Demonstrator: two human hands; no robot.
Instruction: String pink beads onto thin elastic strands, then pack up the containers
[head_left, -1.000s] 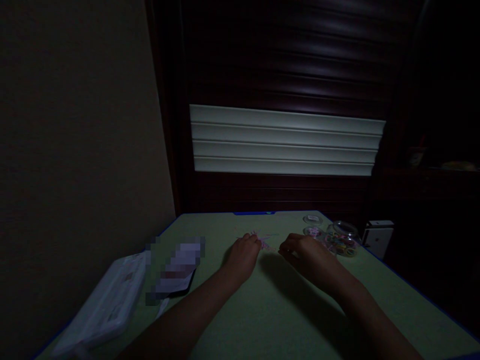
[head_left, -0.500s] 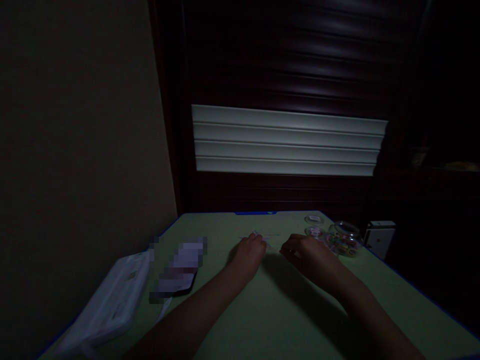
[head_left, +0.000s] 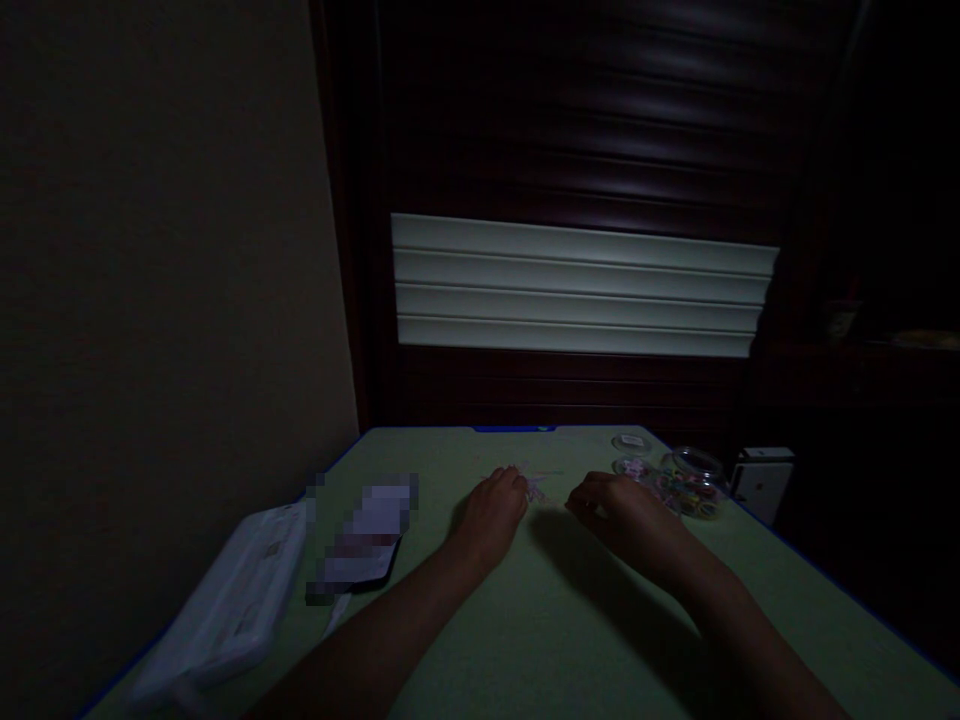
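My left hand [head_left: 491, 508] rests on the table with its fingers curled down at a small bunch of thin, pale pink strands [head_left: 537, 486]. What lies under its fingertips is hidden. To the right, my right hand [head_left: 619, 512] is raised a little, thumb and fingertips pinched together. A faint thin line reaches toward that pinch, too dim to make out. Just beyond my right hand stands a clear round jar [head_left: 694, 488] of colourful loops that look like hair ties. A small clear dish [head_left: 634, 467] with pinkish pieces sits beside the jar.
A clear round lid [head_left: 632, 442] lies near the far right corner of the green table [head_left: 577, 640]. On the left are a phone-like item [head_left: 367, 545], partly pixelated, with a cable, and a long white case [head_left: 225, 600]. A wall borders the left side. The room is dark.
The view has shifted slightly. My left hand has turned a little and more of the pink strands shows beside it. My right hand keeps its pinch, nearly in place.
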